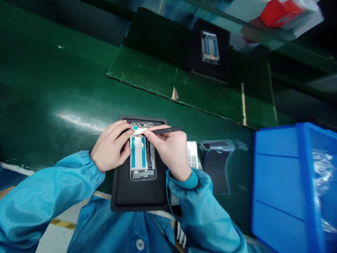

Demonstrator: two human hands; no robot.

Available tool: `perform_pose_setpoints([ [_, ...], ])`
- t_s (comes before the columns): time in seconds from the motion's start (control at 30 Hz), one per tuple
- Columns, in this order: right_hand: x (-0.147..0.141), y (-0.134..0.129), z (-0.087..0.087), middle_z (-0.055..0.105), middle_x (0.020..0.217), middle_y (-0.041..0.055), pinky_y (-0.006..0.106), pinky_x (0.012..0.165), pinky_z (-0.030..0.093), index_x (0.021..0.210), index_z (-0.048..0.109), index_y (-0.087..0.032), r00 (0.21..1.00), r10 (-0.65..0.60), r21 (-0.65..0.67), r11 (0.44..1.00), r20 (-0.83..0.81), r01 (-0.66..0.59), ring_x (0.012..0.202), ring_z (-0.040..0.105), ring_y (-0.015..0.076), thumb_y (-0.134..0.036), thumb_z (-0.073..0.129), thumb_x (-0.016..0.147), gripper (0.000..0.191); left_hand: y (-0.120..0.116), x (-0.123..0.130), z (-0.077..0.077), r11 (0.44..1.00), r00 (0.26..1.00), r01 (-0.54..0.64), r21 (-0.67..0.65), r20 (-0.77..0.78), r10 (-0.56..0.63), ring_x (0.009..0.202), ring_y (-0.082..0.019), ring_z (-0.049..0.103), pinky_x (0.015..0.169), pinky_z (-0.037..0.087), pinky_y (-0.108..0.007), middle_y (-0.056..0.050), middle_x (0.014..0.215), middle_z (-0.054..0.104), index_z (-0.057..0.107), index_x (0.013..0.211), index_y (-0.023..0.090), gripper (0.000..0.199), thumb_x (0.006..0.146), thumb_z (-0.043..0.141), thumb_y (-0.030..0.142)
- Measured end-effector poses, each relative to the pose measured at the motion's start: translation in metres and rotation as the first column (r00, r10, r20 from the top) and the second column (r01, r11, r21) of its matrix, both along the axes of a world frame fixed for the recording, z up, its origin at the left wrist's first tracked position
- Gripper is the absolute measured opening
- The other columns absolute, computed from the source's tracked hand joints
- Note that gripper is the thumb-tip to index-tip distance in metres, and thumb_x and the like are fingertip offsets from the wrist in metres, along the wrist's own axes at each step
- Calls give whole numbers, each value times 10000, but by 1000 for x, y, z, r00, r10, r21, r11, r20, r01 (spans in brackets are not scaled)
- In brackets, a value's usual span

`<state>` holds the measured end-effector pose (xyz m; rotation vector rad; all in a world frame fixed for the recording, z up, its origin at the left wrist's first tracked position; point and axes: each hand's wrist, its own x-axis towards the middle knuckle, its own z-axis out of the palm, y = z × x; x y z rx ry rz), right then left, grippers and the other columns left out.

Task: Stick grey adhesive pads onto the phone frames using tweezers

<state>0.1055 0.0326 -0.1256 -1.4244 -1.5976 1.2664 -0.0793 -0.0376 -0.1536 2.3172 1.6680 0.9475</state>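
Observation:
An opened phone (138, 154) lies on a black tray (140, 196), its board at the top and blue strips down its middle. My left hand (112, 146) is closed at the phone's upper left, with bent fingertips on the board's edge and the thumb by the phone's side. Black tweezers (168, 130) sit in the pinch of my right hand (173, 149). Their tip end points left over the board near my left fingertips; the exact contact is too small to make out.
To the right lie a white grid sheet (192, 154) and a dark film-wrapped panel (217, 168). Beyond them stands a blue bin (279, 182) with clear plastic inside. A raised green board (147, 70) at the back bears another black tray (195, 59) with a second opened phone (210, 47).

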Motion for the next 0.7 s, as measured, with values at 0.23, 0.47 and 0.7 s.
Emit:
perform_pose_setpoints([
  [0.23, 1, 0, -3, 791, 829, 58, 299, 683, 612, 788, 757, -184, 1000, 5, 21, 1000, 1, -5, 751, 761, 222, -328, 793, 777, 149, 0, -2, 1, 999, 998, 40, -14, -45, -41, 1289, -332, 526, 1060, 489, -544, -147, 1272, 604, 632, 1229, 177, 373, 865, 556, 160],
  [0.47, 1, 0, -5, 797, 852, 66, 318, 714, 620, 801, 763, -192, 1000, 25, 38, 999, 10, -25, 784, 768, 236, -338, 782, 789, 147, -2, -3, 5, 996, 983, 56, -67, -169, -66, 1290, -346, 530, 1026, 492, -570, -146, 1308, 605, 673, 1230, 218, 359, 891, 556, 190],
  [0.7, 14, 3, 20, 785, 825, 68, 353, 723, 627, 809, 764, -170, 988, -121, 96, 987, -99, 130, 762, 755, 237, -368, 829, 745, 218, -2, 7, 21, 996, 901, 79, -33, -426, -85, 1331, -385, 487, 1062, 444, -552, -150, 1366, 604, 657, 1232, 146, 338, 922, 525, 175],
])
